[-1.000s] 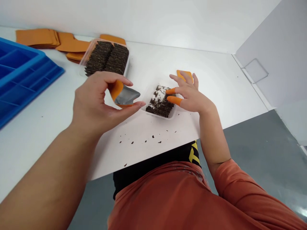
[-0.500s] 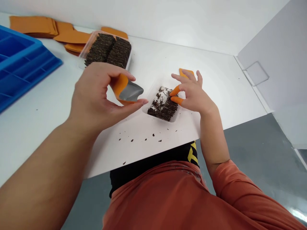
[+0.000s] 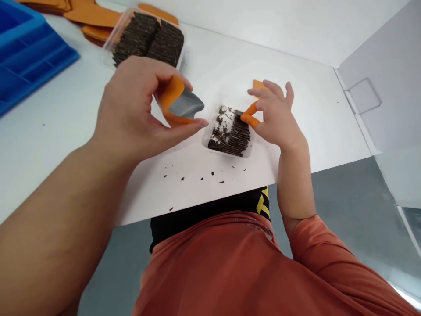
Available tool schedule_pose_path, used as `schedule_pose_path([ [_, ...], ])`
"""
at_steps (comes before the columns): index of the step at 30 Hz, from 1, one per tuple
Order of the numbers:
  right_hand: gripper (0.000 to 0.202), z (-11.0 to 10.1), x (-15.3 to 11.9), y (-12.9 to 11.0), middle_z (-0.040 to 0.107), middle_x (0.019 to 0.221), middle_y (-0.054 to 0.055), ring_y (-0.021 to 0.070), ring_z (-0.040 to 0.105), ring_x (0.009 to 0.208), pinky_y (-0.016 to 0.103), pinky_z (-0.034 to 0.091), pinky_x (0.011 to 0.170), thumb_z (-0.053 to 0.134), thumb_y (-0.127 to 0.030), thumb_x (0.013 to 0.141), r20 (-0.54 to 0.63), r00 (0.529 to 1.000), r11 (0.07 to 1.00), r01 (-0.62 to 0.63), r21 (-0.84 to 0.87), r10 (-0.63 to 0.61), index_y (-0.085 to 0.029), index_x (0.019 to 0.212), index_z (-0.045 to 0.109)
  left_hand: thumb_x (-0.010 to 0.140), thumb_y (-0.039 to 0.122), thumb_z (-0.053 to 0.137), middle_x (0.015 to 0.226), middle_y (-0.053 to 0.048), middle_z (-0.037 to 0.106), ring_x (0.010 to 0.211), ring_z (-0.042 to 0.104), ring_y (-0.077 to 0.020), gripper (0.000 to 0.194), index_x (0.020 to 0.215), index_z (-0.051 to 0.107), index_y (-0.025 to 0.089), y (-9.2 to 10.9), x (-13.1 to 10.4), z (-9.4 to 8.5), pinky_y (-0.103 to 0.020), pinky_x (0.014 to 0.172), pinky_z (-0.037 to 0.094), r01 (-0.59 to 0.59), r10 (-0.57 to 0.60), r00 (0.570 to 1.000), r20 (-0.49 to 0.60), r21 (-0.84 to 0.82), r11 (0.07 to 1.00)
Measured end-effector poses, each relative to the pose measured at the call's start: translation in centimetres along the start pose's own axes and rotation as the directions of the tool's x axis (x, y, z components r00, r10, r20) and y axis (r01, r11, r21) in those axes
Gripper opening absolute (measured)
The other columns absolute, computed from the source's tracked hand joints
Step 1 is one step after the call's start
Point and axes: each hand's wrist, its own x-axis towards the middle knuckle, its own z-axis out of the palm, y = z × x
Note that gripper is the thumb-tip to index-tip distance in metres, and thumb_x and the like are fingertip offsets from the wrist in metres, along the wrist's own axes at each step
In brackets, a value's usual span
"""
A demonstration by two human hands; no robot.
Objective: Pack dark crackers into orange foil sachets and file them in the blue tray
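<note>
My left hand (image 3: pixel 131 109) is curled around an orange pouch (image 3: pixel 171 94), squeezing its edges so the mouth bows apart and the silver lining shows. Orange finger covers sit on the thumb and forefinger of my right hand (image 3: pixel 274 112). Those two fingertips pinch at the upper end of a row of thin dark, flaky slices (image 3: pixel 238 134) in a clear plastic tub (image 3: pixel 206 136). Whether a slice is between them is too small to be sure. White tub bottom with dark crumbs shows beside the row.
A fuller clear tub (image 3: pixel 108 55) of the same slices stands behind my left hand. Stacks of orange pouches (image 3: pixel 92 15) lie at the back left, near a blue compartment tray (image 3: pixel 36 57). Another orange piece (image 3: pixel 257 83) lies behind my right hand. Dark crumbs dot the white table (image 3: pixel 197 193).
The view has shifted, so the tubs and tray sit higher in it. My right thumb and forefinger have come closer together at the slices. The left hand still holds the pouch with its mouth apart.
</note>
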Motion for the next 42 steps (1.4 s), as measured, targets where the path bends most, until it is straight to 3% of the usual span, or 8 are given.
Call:
schedule_pose_path([
  [4,0.014,0.5,0.1,1.7,0.074,0.150,0.005,0.0405,0.048,0.163,0.084,0.003,0.145,0.072,-0.035,0.105,-0.185,0.981,0.998,0.054,-0.031,-0.059,-0.030,0.092,0.075,0.074,0.089,0.082,0.101,-0.007,0.060,0.094,0.054,-0.0221,0.084,0.119,0.072,0.019,0.5,0.3,-0.1,-0.052,0.100,0.049,-0.005,0.005,1.000,0.020,-0.034,0.999],
  [8,0.017,0.3,0.4,2.8,0.073,0.145,0.008,0.0377,0.060,0.149,0.080,0.032,0.139,0.063,-0.042,0.111,-0.329,0.939,0.992,0.070,-0.106,-0.101,-0.032,0.102,0.073,0.068,0.090,0.087,0.103,-0.008,0.061,0.096,0.056,-0.0233,0.090,0.118,0.072,0.017,0.7,0.4,-0.1,-0.052,0.098,0.050,-0.044,0.044,0.999,-0.008,-0.090,0.995],
  [11,0.026,0.5,0.9,2.2,0.072,0.137,0.011,0.0343,0.068,0.136,0.071,0.055,0.122,0.053,-0.049,0.116,-0.522,0.839,0.988,0.121,-0.099,-0.155,-0.032,0.119,0.072,0.066,0.081,0.095,0.104,-0.009,0.064,0.096,0.055,-0.0246,0.083,0.118,0.073,0.020,0.4,0.3,0.3,-0.053,0.100,0.051,-0.035,0.033,0.999,-0.023,-0.101,0.994],
  [15,0.039,2.0,1.1,-0.5,0.066,0.128,0.010,0.0326,0.074,0.127,0.067,0.063,0.109,0.034,-0.052,0.120,-0.759,0.638,0.980,0.199,-0.005,-0.133,-0.033,0.129,0.067,0.064,0.075,0.100,0.110,-0.011,0.068,0.102,0.059,-0.0274,0.083,0.119,0.071,0.021,-0.3,0.4,1.4,-0.056,0.103,0.054,-0.061,0.059,0.998,-0.023,-0.119,0.991],
  [19,0.035,3.4,0.5,-3.7,0.067,0.118,0.009,0.0306,0.077,0.118,0.063,0.066,0.098,0.035,-0.046,0.120,-0.786,0.582,0.950,0.310,-0.023,-0.209,-0.035,0.128,0.067,0.073,0.074,0.096,0.119,-0.011,0.070,0.109,0.065,-0.0309,0.077,0.124,0.066,0.024,-0.2,0.3,1.8,-0.055,0.103,0.058,-0.101,0.099,0.995,-0.021,-0.115,0.988],
  [24,0.031,3.4,-0.1,-6.0,0.068,0.108,0.007,0.0282,0.078,0.110,0.059,0.067,0.092,0.043,-0.051,0.117,-0.772,0.606,0.937,0.346,0.040,-0.191,-0.033,0.115,0.068,0.081,0.065,0.094,0.129,-0.008,0.071,0.115,0.069,-0.0322,0.066,0.131,0.065,0.032,1.5,-0.2,1.8,-0.052,0.104,0.059,-0.037,0.026,0.995,-0.092,-0.129,0.991],
  [32,0.024,3.4,0.0,-6.3,0.070,0.101,0.007,0.0307,0.074,0.105,0.060,0.062,0.096,0.057,-0.044,0.113,-0.781,0.624,0.920,0.325,0.219,-0.035,-0.033,0.095,0.068,0.083,0.063,0.093,0.145,-0.011,0.065,0.132,0.062,-0.0382,0.085,0.150,0.050,0.033,2.2,0.4,3.5,-0.061,0.116,0.052,-0.060,0.035,0.955,-0.295,-0.077,0.995],
  [42,0.020,2.5,-1.3,-7.3,0.080,0.121,0.008,0.0374,0.071,0.127,0.072,0.060,0.112,0.073,-0.033,0.103,-0.458,0.874,0.985,0.118,-0.128,-0.164,-0.042,0.120,0.080,0.084,0.053,0.090,0.134,-0.011,0.071,0.131,0.062,-0.0407,0.065,0.139,0.061,0.033,3.4,0.4,3.6,-0.064,0.116,0.049,-0.026,0.011,0.979,-0.203,-0.075,0.997],
])
